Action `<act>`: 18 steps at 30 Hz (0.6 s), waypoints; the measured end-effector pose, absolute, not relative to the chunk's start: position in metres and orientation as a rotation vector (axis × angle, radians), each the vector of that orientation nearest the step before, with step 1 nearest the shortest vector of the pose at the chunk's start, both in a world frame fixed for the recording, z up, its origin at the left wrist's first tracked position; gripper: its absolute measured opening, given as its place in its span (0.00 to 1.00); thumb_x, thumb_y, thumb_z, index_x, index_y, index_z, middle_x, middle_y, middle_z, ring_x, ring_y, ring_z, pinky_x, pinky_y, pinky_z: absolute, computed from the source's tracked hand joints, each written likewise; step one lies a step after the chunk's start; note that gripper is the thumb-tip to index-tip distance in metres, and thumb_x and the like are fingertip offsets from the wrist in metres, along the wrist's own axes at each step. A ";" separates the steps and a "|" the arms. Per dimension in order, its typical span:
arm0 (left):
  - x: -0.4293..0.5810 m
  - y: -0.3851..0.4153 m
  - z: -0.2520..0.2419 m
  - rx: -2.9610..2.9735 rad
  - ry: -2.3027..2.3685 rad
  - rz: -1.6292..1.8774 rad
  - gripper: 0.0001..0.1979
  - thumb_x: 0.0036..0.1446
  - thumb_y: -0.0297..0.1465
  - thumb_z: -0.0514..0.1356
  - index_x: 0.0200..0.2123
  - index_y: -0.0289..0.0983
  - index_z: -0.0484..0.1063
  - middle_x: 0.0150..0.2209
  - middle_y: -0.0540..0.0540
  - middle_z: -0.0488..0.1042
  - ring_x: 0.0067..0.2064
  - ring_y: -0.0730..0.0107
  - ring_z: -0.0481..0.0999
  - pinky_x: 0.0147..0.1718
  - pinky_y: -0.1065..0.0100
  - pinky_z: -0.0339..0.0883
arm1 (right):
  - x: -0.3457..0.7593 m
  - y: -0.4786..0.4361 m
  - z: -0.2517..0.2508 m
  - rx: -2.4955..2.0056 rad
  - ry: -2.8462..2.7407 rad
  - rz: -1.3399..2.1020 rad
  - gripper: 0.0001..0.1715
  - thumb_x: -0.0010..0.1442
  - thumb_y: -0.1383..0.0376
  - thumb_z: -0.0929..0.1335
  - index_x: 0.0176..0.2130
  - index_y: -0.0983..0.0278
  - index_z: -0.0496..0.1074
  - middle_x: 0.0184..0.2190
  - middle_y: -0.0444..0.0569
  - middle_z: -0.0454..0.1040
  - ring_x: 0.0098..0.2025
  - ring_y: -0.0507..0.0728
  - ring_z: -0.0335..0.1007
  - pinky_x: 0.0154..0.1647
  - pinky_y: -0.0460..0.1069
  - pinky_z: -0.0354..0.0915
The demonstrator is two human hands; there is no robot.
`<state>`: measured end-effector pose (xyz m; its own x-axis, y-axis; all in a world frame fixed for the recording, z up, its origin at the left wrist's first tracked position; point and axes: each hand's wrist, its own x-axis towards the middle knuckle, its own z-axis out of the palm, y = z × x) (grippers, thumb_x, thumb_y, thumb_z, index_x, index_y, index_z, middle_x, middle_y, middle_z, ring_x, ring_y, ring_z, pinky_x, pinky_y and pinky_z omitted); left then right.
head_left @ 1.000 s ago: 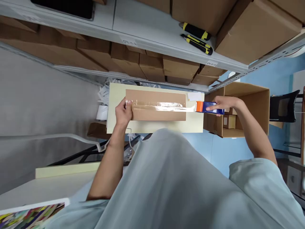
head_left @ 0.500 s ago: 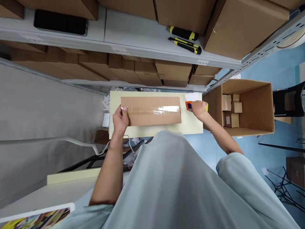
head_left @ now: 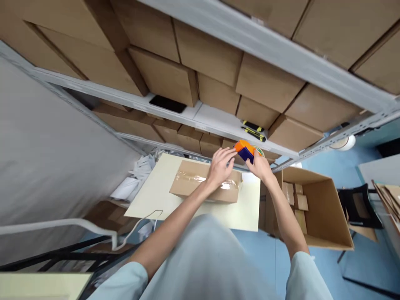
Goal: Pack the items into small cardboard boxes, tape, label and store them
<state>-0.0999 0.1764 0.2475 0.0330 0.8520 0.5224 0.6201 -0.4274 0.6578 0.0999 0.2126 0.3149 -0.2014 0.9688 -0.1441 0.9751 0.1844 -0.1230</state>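
Note:
My right hand (head_left: pixel 261 166) is closed around an orange and dark-blue tape dispenser (head_left: pixel 244 151), held up above the right end of a long cardboard box (head_left: pixel 187 178). Part of a tape roll shows beside the grip. My left hand (head_left: pixel 220 166) has its fingers stretched out, the tips at the dispenser's left side; whether they pinch any tape I cannot make out. Beneath the left hand and forearm lies the box, flat on a pale yellow tabletop (head_left: pixel 146 200), with shiny clear tape along its top. A white paper (head_left: pixel 250 178) lies by the box's right end.
A metal shelf (head_left: pixel 215 118) full of cardboard boxes rises behind the table, with two utility knives (head_left: pixel 253 130) and a black flat object (head_left: pixel 168 103) on it. A large open carton (head_left: pixel 328 208) holding several small boxes stands right. A black chair (head_left: pixel 361 204) is beyond.
My left hand has left the box's left end and moved right to the dispenser. My right hand has raised the dispenser off the table. The view has tilted up.

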 end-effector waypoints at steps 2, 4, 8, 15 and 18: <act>-0.097 0.200 0.256 2.046 1.512 1.378 0.19 0.73 0.30 0.55 0.60 0.44 0.79 0.63 0.43 0.80 0.67 0.56 0.76 0.72 0.46 0.65 | 0.078 0.241 0.324 1.863 2.521 -0.275 0.29 0.75 0.59 0.61 0.66 0.75 0.62 0.50 0.69 0.83 0.51 0.73 0.83 0.53 0.60 0.74; -0.103 0.224 0.259 1.986 1.555 1.381 0.21 0.70 0.27 0.56 0.62 0.42 0.78 0.64 0.41 0.79 0.67 0.55 0.76 0.70 0.48 0.69 | 0.054 0.273 0.329 1.764 2.620 -0.245 0.27 0.76 0.61 0.59 0.65 0.76 0.63 0.52 0.70 0.82 0.53 0.74 0.82 0.56 0.61 0.72; -0.125 0.254 0.262 1.949 1.639 1.291 0.26 0.65 0.23 0.57 0.65 0.37 0.76 0.68 0.38 0.75 0.69 0.51 0.73 0.71 0.47 0.68 | 0.008 0.333 0.335 1.639 2.627 -0.178 0.26 0.77 0.62 0.59 0.66 0.75 0.63 0.59 0.72 0.78 0.62 0.72 0.77 0.65 0.61 0.67; -0.167 0.232 0.258 2.003 1.675 1.307 0.23 0.67 0.24 0.56 0.61 0.39 0.79 0.65 0.40 0.78 0.70 0.51 0.73 0.70 0.46 0.69 | -0.049 0.381 0.330 1.650 2.451 -0.146 0.25 0.76 0.64 0.63 0.67 0.72 0.67 0.61 0.68 0.78 0.66 0.67 0.75 0.67 0.56 0.65; -0.186 0.217 0.252 1.942 1.736 1.289 0.22 0.67 0.25 0.56 0.60 0.39 0.79 0.64 0.40 0.79 0.69 0.50 0.74 0.70 0.44 0.69 | -0.061 0.390 0.331 1.685 2.433 -0.135 0.25 0.76 0.64 0.63 0.66 0.71 0.70 0.59 0.67 0.80 0.63 0.67 0.78 0.65 0.55 0.67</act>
